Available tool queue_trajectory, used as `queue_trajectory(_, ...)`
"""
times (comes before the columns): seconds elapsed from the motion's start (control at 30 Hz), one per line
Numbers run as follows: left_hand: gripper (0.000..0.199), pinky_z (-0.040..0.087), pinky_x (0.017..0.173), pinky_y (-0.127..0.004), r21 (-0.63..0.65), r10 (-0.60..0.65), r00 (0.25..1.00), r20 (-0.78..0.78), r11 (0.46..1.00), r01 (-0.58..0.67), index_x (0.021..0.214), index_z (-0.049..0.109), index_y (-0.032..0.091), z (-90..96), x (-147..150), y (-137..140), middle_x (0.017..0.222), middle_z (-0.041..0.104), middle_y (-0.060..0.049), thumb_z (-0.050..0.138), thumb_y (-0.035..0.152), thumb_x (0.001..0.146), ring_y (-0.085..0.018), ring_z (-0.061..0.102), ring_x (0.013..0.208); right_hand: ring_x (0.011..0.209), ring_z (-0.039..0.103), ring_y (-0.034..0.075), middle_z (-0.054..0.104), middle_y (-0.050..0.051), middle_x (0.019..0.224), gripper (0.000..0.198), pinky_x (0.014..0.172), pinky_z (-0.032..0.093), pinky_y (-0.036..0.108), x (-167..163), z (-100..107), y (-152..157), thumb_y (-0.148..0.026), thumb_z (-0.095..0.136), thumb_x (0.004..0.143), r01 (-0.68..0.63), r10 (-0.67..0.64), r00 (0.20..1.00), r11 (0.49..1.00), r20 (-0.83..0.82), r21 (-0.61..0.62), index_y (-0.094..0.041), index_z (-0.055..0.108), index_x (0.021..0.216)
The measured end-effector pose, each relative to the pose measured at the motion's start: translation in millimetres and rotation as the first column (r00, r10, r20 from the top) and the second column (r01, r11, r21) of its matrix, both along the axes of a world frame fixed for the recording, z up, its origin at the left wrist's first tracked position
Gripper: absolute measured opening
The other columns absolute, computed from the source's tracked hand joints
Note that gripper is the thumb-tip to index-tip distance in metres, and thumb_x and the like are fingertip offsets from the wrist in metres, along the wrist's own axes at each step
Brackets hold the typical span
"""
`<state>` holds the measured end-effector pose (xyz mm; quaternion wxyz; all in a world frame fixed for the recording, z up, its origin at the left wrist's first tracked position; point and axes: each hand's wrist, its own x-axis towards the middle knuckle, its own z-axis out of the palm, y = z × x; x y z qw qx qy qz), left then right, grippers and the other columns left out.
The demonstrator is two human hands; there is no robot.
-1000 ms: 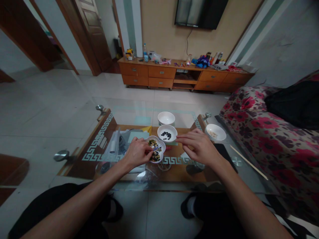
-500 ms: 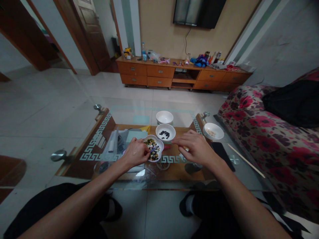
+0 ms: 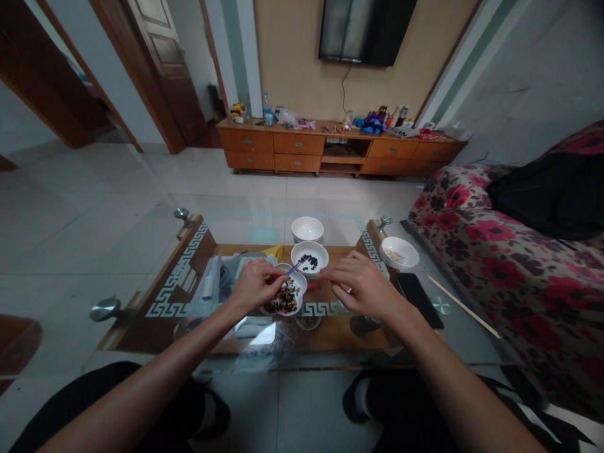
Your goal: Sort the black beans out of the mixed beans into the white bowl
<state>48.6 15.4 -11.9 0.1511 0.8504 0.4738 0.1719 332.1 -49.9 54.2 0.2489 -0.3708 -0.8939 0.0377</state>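
Pinched in my left hand is a thin purple tool, tweezers by its look. Its tip reaches over a round white bowl holding black beans. Below my left fingers sits a white petal-shaped dish filled with mixed beans and grains, partly covered by that hand. My right hand hovers just right of the two dishes, fingers stretched out and thumb apart, with no object visible in it.
Behind the black-bean bowl stands another white bowl. A bowl with pale pieces, a dark phone and a wooden stick lie to the right on the glass table. A floral sofa borders the right side.
My left hand has brought the purple tweezers up from the mixed dish to the black-bean bowl. My right hand stays about where it was. The view has tilted slightly upward.
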Motion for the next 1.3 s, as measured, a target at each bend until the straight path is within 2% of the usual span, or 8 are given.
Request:
queue_trajectory(0.13,0.022,0.037,0.086,-0.041,0.029,-0.030,0.990,-0.137,0.999,0.034,0.094,0.085,0.028,3.7,1.2,1.8,0.086,0.079,-0.004,0.065,0.036,0.100,-0.027,0.063,0.091,0.093,0.072,0.020,0.079,0.001,0.110,0.032,0.081,0.042,0.042,-0.3,-0.5,0.5,-0.019,0.046,0.103,0.002,-0.002,1.000,1.000,0.011,-0.022,-0.024,0.077,0.110)
queue_trajectory(0.33,0.024,0.035,0.086,-0.042,0.126,0.023,0.977,-0.213,0.992,0.004,0.095,0.085,0.027,18.0,-28.2,-7.6,0.086,0.079,-0.005,0.064,0.036,0.100,-0.027,0.062,0.091,0.087,0.069,0.020,0.079,0.002,0.103,0.030,0.080,0.040,0.040,0.2,-2.4,2.4,-0.020,0.047,0.102,-0.010,0.010,1.000,1.000,-0.013,0.011,-0.020,0.077,0.106)
queue_trajectory(0.6,0.033,0.031,0.078,-0.042,0.086,0.007,0.913,-0.408,0.996,0.031,0.079,0.082,0.023,15.6,-35.4,-17.4,0.079,0.077,-0.009,0.058,0.034,0.099,-0.030,0.064,0.088,0.082,0.065,0.018,0.078,0.001,0.101,0.030,0.081,0.036,0.038,-3.7,-9.8,3.3,-0.017,0.048,0.101,-0.025,0.024,0.999,0.998,-0.023,-0.056,-0.022,0.078,0.099)
queue_trajectory(0.87,0.034,0.032,0.078,-0.042,0.058,-0.010,0.893,-0.450,0.998,0.040,0.080,0.083,0.024,14.1,-29.7,-16.0,0.077,0.077,-0.010,0.056,0.035,0.098,-0.030,0.065,0.089,0.077,0.062,0.017,0.075,0.001,0.088,0.030,0.079,0.035,0.037,-3.0,-12.1,4.0,-0.016,0.050,0.098,-0.015,0.013,1.000,0.993,-0.019,-0.118,-0.022,0.079,0.103)
queue_trajectory(1.0,0.033,0.033,0.078,-0.042,0.055,-0.005,0.897,-0.441,0.998,0.033,0.079,0.083,0.024,13.0,-28.1,-16.0,0.076,0.076,-0.010,0.057,0.035,0.097,-0.030,0.065,0.087,0.070,0.058,0.016,0.073,0.002,0.083,0.029,0.071,0.035,0.035,-12.5,-15.8,-1.2,-0.015,0.053,0.091,0.004,0.003,0.999,0.979,0.033,-0.203,-0.021,0.079,0.103)
queue_trajectory(1.1,0.031,0.034,0.079,-0.043,0.056,0.003,0.905,-0.425,0.998,0.023,0.077,0.082,0.022,10.8,-27.3,-14.9,0.075,0.075,-0.011,0.059,0.033,0.095,-0.030,0.065,0.085,0.066,0.057,0.015,0.071,0.002,0.080,0.022,0.063,0.030,0.034,-36.2,-27.7,-15.4,-0.017,0.057,0.085,-0.063,0.104,0.986,0.955,0.129,-0.289,-0.020,0.077,0.095)
queue_trajectory(1.2,0.030,0.034,0.079,-0.042,0.049,0.007,0.918,-0.397,0.999,0.014,0.074,0.080,0.022,7.3,-27.7,-13.2,0.072,0.074,-0.010,0.059,0.030,0.093,-0.029,0.064,0.084,0.065,0.057,0.018,0.068,0.001,0.072,0.009,0.058,0.025,0.035,-69.6,-47.4,-40.3,-0.025,0.065,0.083,-0.224,0.298,0.933,0.920,0.202,-0.320,-0.019,0.072,0.084)
queue_trajectory(1.3,0.030,0.034,0.080,-0.042,0.040,0.003,0.929,-0.371,0.999,0.012,0.073,0.079,0.022,4.0,-29.1,-11.4,0.072,0.074,-0.009,0.058,0.030,0.094,-0.029,0.064,0.085,0.063,0.057,0.018,0.070,0.001,0.076,0.015,0.053,0.022,0.036,-98.3,-65.7,-68.7,-0.034,0.066,0.087,-0.366,0.450,0.861,0.872,0.237,-0.324,-0.020,0.071,0.088)
